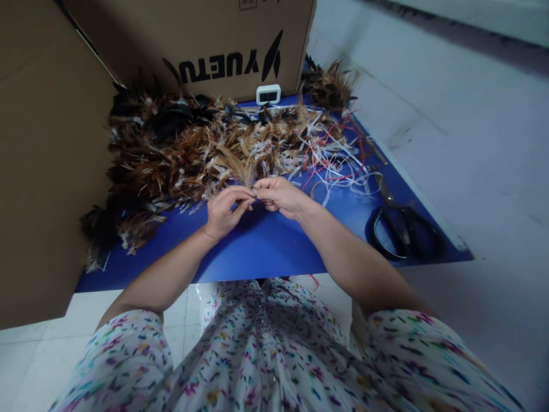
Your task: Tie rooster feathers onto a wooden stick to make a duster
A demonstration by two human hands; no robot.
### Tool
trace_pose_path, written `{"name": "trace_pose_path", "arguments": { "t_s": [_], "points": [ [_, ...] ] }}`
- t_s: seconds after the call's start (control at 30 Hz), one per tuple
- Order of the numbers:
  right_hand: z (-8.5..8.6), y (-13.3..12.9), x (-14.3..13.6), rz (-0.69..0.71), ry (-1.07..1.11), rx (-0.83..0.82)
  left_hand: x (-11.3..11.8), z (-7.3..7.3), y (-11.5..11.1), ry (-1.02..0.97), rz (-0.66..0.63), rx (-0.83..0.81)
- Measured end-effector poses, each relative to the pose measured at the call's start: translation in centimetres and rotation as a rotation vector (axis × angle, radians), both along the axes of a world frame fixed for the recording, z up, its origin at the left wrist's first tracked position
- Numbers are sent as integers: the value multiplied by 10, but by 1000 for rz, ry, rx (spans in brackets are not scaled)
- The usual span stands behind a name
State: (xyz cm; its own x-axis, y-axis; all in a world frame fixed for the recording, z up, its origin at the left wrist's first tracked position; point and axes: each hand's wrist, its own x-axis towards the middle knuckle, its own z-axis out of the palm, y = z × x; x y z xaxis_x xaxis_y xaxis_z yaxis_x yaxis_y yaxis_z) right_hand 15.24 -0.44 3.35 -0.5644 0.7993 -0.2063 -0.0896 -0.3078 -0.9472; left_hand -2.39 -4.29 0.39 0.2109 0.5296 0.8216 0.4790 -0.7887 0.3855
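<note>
Both hands meet over the middle of a blue tabletop. My left hand is closed in a pinch at the base of a small tuft of light brown feathers. Touching it from the right, my right hand has its thumb and fingers pressed together at the same quill ends; anything finer between these fingertips is too small to make out. Behind the hands spreads a large heap of brown, black and white feathers.
Large black-handled scissors lie at the right. Tangled white and red strings are beside the heap. A small white digital device stands against a cardboard box. More cardboard rises at the left. Another feather bunch lies back right.
</note>
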Motion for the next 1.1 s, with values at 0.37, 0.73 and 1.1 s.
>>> {"name": "trace_pose_path", "arguments": {
  "t_s": [0.37, 0.73, 1.1],
  "points": [
    [9, 4, 15, 47, -201, 331, 2, -1, 3, -214, -114, -310],
    [9, 13, 32, 32, -353, 571, 4, -5, 10, -352, -180, -634],
    [17, 7, 31, 38, -318, 538, 7, -6, 11, -443, -252, -781]
  ]
}}
